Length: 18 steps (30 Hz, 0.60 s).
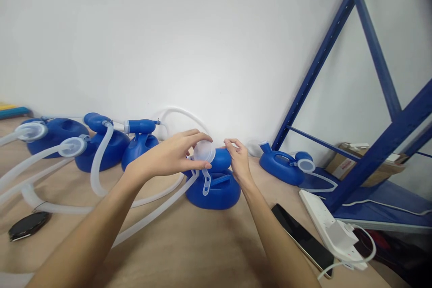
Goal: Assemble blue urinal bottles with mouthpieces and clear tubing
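Note:
A blue plastic urinal bottle point(216, 195) stands on the table in front of me, with a blue cylindrical head point(221, 159) lying across its top. My left hand point(178, 150) has its thumb below and fingers above the translucent white cap point(204, 151) on that head's left end. From the cap hangs a white strap point(206, 183) with holes. At the head's right end, my right hand point(238, 157) is closed, thumb and fingertips pinched together; what is between them is too small to make out. A translucent hose point(158, 211) runs from the bottle toward the lower left.
Several more blue bottles with hoses, one a bottle point(101, 148), line the left by the wall. Rightward are another bottle point(280, 167), a phone point(302, 238), a power strip point(320, 216) and a blue metal shelf point(381, 144). A black object point(29, 225) lies at left.

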{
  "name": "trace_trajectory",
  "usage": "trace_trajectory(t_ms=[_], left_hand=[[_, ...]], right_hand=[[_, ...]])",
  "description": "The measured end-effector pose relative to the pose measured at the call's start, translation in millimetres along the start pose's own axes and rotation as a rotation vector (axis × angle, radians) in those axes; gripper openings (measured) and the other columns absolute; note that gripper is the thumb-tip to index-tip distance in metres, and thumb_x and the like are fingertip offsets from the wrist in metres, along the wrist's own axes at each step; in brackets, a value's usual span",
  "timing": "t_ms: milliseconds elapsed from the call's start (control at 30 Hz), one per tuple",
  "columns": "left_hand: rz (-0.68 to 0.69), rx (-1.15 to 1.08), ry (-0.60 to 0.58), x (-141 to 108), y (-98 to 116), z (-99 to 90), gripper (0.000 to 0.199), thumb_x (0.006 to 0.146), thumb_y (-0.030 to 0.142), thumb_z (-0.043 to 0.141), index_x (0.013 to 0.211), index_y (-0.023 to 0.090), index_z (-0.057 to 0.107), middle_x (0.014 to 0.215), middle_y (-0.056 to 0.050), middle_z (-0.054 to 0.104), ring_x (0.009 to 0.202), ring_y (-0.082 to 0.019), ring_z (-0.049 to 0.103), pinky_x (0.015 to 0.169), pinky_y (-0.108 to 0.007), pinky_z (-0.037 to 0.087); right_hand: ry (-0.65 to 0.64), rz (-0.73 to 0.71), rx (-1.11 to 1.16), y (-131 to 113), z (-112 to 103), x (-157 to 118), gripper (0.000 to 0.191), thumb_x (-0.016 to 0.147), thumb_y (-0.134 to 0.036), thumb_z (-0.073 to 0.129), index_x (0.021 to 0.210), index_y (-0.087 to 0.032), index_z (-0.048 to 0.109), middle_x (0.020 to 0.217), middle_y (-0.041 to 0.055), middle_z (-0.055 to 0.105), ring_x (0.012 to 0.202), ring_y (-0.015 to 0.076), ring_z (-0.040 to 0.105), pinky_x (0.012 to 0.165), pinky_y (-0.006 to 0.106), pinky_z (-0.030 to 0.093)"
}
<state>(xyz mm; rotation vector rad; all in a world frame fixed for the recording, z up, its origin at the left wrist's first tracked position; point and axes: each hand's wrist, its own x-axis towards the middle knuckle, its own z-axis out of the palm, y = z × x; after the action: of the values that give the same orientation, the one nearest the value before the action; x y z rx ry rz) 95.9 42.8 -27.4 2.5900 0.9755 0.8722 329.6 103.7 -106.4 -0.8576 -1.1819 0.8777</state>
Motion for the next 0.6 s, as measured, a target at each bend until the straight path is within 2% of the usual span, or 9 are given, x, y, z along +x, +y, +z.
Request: trace_trajectory(t_ms=[133, 300, 400, 467, 533, 600], left_hand=[[0.011, -0.002, 0.077, -4.5, 0.2, -3.4, 0.056, 0.086, 0.059, 0.07, 0.129, 0.023, 0.063, 0.119, -0.007, 0.067, 0.096, -0.022, 0.066, 0.074, -0.031, 0.057], [0.035, -0.023, 0.09, 2.3, -5.1, 5.9, 0.051, 0.088, 0.05, 0.07, 0.13, 0.023, 0.063, 0.12, -0.006, 0.068, 0.093, -0.022, 0.066, 0.075, -0.033, 0.055], [0.014, -0.07, 0.107, 7.3, -4.3, 16.5, 0.046, 0.087, 0.04, 0.068, 0.128, 0.021, 0.06, 0.114, -0.007, 0.069, 0.089, -0.023, 0.065, 0.075, -0.036, 0.055], [-0.005, -0.075, 0.138, 9.9, -0.6, 25.7, 0.04, 0.088, 0.035, 0.06, 0.125, 0.019, 0.056, 0.108, -0.008, 0.069, 0.087, -0.025, 0.065, 0.077, -0.039, 0.054], [-0.011, -0.088, 0.248, 12.6, 4.3, 36.4, 0.034, 0.089, 0.032, 0.055, 0.12, 0.018, 0.053, 0.108, -0.009, 0.067, 0.092, -0.027, 0.065, 0.084, -0.044, 0.054], [0.0, -0.161, 0.406, 15.8, 8.3, 47.6, 0.034, 0.087, 0.034, 0.061, 0.116, 0.018, 0.053, 0.114, -0.011, 0.066, 0.102, -0.029, 0.065, 0.093, -0.046, 0.052]], right_hand=[[0.16, -0.021, 0.116, -5.0, -1.7, 3.3, 0.041, 0.066, -0.055, 0.085, 0.076, -0.019, 0.066, 0.059, -0.0042, 0.064, 0.051, 0.0122, 0.052, 0.052, 0.025, 0.04], [0.212, -0.027, 0.168, -9.9, 1.5, 1.0, 0.036, 0.067, -0.051, 0.084, 0.073, -0.019, 0.068, 0.061, -0.0044, 0.063, 0.057, 0.0125, 0.053, 0.055, 0.025, 0.041], [0.244, 0.052, 0.262, -13.8, 7.0, -3.7, 0.033, 0.067, -0.047, 0.084, 0.075, -0.019, 0.068, 0.068, -0.004, 0.065, 0.062, 0.0127, 0.058, 0.057, 0.023, 0.046], [0.285, 0.14, 0.349, -19.1, 12.4, -8.4, 0.03, 0.068, -0.043, 0.083, 0.077, -0.019, 0.068, 0.073, -0.0042, 0.066, 0.065, 0.0124, 0.06, 0.057, 0.022, 0.048], [0.3, 0.257, 0.434, -28.2, 18.7, -14.3, 0.027, 0.071, -0.041, 0.082, 0.08, -0.02, 0.067, 0.073, -0.0044, 0.067, 0.065, 0.0131, 0.063, 0.059, 0.023, 0.052], [0.262, 0.364, 0.503, -40.8, 24.6, -21.2, 0.032, 0.075, -0.048, 0.08, 0.086, -0.022, 0.066, 0.076, -0.0031, 0.07, 0.066, 0.016, 0.067, 0.061, 0.027, 0.057]])
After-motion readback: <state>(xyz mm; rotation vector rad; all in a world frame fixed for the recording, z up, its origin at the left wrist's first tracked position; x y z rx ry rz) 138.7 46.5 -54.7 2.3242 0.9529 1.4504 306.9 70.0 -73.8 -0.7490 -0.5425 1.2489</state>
